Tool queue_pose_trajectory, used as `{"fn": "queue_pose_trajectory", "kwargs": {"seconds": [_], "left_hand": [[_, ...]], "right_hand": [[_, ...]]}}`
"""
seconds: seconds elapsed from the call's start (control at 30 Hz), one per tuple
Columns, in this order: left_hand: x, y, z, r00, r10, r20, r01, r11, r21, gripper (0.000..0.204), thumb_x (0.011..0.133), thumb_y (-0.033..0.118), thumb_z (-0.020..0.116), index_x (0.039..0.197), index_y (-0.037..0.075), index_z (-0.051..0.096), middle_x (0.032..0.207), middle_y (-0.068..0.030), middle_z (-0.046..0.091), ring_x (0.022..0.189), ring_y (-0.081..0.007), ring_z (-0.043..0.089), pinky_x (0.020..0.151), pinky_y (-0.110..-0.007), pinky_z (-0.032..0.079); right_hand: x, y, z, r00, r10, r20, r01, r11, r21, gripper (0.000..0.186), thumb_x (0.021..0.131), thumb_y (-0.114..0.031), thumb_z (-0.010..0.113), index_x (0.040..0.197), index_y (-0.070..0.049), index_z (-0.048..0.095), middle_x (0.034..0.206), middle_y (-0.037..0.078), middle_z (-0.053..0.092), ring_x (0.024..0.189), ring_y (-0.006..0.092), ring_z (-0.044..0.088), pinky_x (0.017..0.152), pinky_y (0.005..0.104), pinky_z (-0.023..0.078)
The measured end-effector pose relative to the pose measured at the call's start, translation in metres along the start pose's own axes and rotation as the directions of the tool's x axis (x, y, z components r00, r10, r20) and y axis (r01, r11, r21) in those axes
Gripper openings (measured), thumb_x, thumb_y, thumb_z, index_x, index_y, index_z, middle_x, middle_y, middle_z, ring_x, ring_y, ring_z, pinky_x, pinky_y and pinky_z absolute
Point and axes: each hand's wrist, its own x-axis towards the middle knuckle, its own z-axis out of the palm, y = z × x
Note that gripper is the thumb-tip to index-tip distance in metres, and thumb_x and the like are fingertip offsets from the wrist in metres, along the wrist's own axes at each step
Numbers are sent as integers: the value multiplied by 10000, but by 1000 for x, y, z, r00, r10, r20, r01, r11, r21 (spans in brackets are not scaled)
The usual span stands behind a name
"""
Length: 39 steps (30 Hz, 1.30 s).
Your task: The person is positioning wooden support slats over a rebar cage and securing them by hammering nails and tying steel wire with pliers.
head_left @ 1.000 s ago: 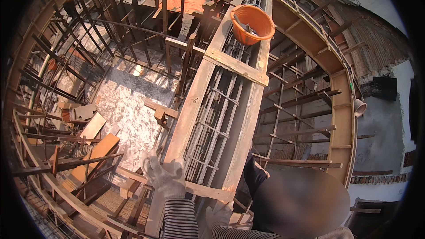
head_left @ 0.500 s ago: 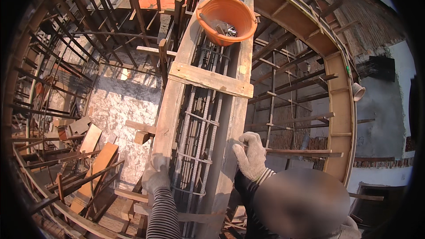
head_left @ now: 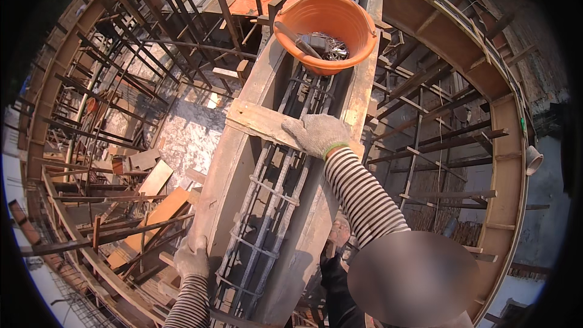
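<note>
while the right hand (head_left: pixel 326 135) lies on the crosspiece's (head_left: pixel 258 120) right end, the left hand (head_left: pixel 192 258) touches the left board (head_left: pixel 221 188), near; cannot tell whether either grasps.

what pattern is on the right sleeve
Dark and pale stripes ring the long fabric right sleeve; best in the head view.

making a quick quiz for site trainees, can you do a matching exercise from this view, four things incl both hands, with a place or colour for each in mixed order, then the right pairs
Column one
1. bucket
2. left hand
3. right hand
4. rebar

Column two
A. on the crosspiece
B. orange, round-rimmed
C. between the sides of the form
D. at the form's left side

Pairs: 1-B, 2-D, 3-A, 4-C
</note>
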Motion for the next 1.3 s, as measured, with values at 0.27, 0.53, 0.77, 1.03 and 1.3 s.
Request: {"fn": "queue_pose_trajectory", "kwargs": {"seconds": [0.27,0.53,0.77,1.03,1.3], "left_hand": [[-2,-2,-10,999,12,30,-10,998,-62,495,905,417,645,1171,5,713,1006,-287,736,1011,-471,706,906,-505,533],[-4,-13,18,997,39,66,-36,998,-53,731,989,561,514,1302,-90,629,1124,-315,714,1097,-467,680,968,-499,501],[14,-40,21,986,-163,36,154,971,183,701,1079,517,428,1393,-92,575,1318,-312,652,1256,-440,616,1072,-472,467],[113,233,19,875,-484,-5,463,840,-283,793,1059,676,336,1365,31,679,1356,-219,689,1214,-410,670,1048,-512,489],[87,312,17,874,-414,-252,449,888,98,861,1054,714,228,1321,63,725,1250,-215,740,1142,-421,688,1011,-493,488]], "right_hand": [[-2,9,-3,994,-103,33,101,992,74,682,1035,-657,457,1051,-49,766,891,176,784,856,357,777,743,489,606],[15,37,79,953,-184,-239,269,876,401,533,960,-586,648,1001,-61,729,763,165,717,745,354,737,679,459,582],[12,33,-7,972,-166,166,60,858,510,538,971,-557,617,1036,-36,736,896,194,763,865,346,764,794,483,599],[17,31,-26,936,-251,247,88,846,526,604,974,-588,595,1104,-11,718,1016,217,764,968,348,753,877,475,585],[36,92,-54,801,-497,335,477,867,146,560,913,-574,629,1173,-89,736,1180,155,744,1249,312,633,1157,563,360]]}}
